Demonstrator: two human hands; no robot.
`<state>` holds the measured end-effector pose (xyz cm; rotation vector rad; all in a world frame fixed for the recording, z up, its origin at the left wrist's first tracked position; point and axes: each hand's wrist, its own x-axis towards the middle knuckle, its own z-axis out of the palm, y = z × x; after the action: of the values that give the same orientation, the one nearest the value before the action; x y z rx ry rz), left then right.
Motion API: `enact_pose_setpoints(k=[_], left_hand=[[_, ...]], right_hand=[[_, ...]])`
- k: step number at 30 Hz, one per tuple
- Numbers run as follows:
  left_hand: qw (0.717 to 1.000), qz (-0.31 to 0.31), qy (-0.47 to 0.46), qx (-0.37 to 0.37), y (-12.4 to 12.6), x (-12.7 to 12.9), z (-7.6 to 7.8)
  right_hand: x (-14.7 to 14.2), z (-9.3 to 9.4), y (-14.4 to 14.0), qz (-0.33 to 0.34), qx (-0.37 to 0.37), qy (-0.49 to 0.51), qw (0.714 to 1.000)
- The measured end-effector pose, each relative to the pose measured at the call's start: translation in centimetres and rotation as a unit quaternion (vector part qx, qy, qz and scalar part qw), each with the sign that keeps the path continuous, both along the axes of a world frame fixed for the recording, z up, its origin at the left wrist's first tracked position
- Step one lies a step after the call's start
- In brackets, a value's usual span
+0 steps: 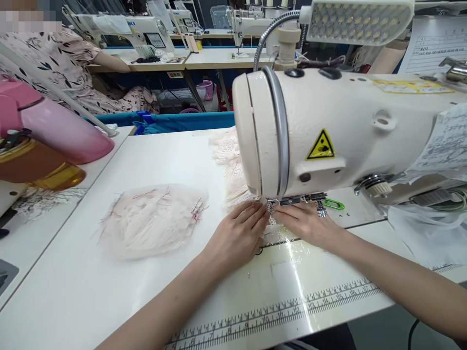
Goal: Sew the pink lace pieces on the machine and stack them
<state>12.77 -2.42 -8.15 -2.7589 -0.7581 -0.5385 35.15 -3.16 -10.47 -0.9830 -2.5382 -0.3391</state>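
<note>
Ruler strip (292,308) fronts my sewing machine (328,131) — beneath it, left hand (237,236) and right hand (308,223), fingers flat together, press lace (272,222).

White lace strip (272,224) flat under machine head, w/ both hands on it.

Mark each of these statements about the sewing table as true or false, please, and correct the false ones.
1. Both hands rest flat on lace fabric under the sewing machine head. True: the left hand and the right hand press the lace fabric beside the presser foot.
2. The warning sticker on the sewing machine is red and round. False: the warning sticker is a yellow triangle.
3. A pile of pale fabric pieces lies left of the left hand. True.
4. The lamp hangs below the table. False: it stands above the machine.
5. A printed ruler runs along the table's near edge. True.
</note>
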Motion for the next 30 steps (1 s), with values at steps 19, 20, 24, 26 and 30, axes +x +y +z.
enact_pose_setpoints(k=[19,20,24,26,30], left_hand=[[0.991,-0.068,-0.085,0.073,-0.8,-0.3,0.9],[0.991,-0.065,-0.084,0.078,-0.9,-0.2,1.0],[0.991,-0.049,-0.08,0.091,-1.4,0.1,1.1],[0.99,-0.053,-0.079,0.101,-1.6,0.2,1.1],[0.989,-0.064,-0.083,0.107,-2.0,0.3,1.2]], right_hand=[[-0.3,1.0,-0.7,0.075,-0.052,0.095,0.991],[-0.3,1.0,-0.7,0.08,-0.053,0.095,0.991],[-0.2,1.3,-0.8,0.097,-0.063,0.096,0.989],[-0.3,1.6,-0.9,0.103,-0.075,0.098,0.987],[-0.4,2.1,-0.9,0.114,-0.074,0.103,0.985]])
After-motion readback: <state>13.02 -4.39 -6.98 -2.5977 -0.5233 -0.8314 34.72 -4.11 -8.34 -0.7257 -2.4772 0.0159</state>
